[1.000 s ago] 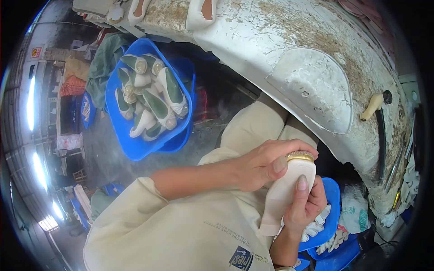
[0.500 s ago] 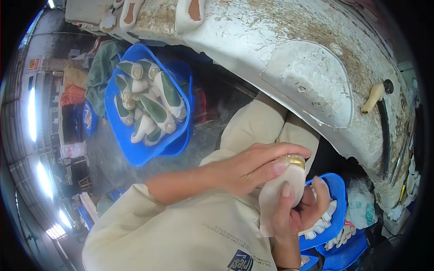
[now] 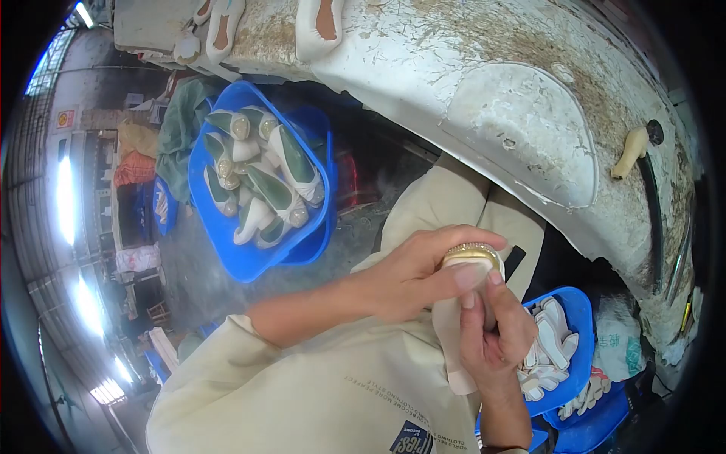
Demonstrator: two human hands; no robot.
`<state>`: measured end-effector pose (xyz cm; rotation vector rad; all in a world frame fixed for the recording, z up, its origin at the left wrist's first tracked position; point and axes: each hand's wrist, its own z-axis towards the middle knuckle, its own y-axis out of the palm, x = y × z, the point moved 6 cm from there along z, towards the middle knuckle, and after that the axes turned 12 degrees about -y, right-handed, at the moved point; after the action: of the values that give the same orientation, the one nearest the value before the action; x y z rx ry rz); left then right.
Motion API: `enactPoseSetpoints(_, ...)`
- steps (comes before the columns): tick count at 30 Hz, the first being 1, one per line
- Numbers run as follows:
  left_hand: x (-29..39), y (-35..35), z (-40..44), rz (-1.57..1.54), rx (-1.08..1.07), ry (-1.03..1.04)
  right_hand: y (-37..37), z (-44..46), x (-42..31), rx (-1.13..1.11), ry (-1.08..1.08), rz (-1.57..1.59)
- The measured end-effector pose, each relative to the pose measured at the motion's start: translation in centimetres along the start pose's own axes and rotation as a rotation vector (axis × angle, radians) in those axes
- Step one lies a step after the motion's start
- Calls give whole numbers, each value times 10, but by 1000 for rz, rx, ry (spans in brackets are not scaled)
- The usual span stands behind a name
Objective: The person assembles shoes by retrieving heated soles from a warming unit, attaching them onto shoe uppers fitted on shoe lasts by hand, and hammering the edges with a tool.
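Note:
Both of my hands hold a pale flat shoe [image 3: 448,340] above my lap. Its end has a gold band and a beaded edge [image 3: 473,248], and a long pale sole-like part hangs down toward my shirt. My left hand [image 3: 412,276] wraps over it, fingers across the beaded end and thumb on the pale surface. From the lower right, my right hand [image 3: 499,333] pinches it just below the gold band with thumb and fingertips. My palms and fingers hide much of the shoe.
A blue basket [image 3: 219,253] of white shoes with green insoles stands at the left. Another blue basket [image 3: 582,333] holds white strip-like pieces at the right. The worn workbench [image 3: 401,68] carries shoes and a hammer-like tool [image 3: 631,151].
My right hand has moved up the shoe and its fingers have closed near the gold band. The beaded end has turned more toward me. The camera view has shifted slightly.

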<state>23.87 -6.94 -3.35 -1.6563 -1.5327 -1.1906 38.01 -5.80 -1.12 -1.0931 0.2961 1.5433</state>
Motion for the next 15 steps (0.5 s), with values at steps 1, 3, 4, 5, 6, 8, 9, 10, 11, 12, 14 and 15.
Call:
enactPoseSetpoints(1,0,-3,1,48,30,-40,1,3,0,-18,-5,-8)
enactPoseSetpoints(3,-5,-10,1,15,41,-107,6,5,2,-56,20,8)
enactPoseSetpoints(4,-10,-13,0,-2,50,-140,8,6,4,-76,44,32)
enactPoseSetpoints(5,-12,-16,-1,4,77,-121,10,6,6,-95,64,57)
enactPoseSetpoints(6,-14,-20,0,14,101,-100,11,-1,13,-50,202,133)
enactPoseSetpoints(8,-20,-25,1,10,156,-48,15,-25,22,29,482,293)
enactPoseSetpoints(9,-24,-26,3,2,182,-20,16,-25,22,57,480,292)
enactPoseSetpoints(10,-26,-27,3,-8,206,6,17,-25,21,84,483,290)
enactPoseSetpoints(11,-29,-26,2,-40,207,-10,17,-26,20,111,488,287)
enactPoseSetpoints(12,-30,-26,3,-70,204,-22,16,-26,19,97,465,258)
enactPoseSetpoints(14,-33,-25,6,-105,199,-32,11,-23,19,64,414,198)
enactPoseSetpoints(15,-34,-25,6,-108,198,-30,8,-19,16,50,316,129)
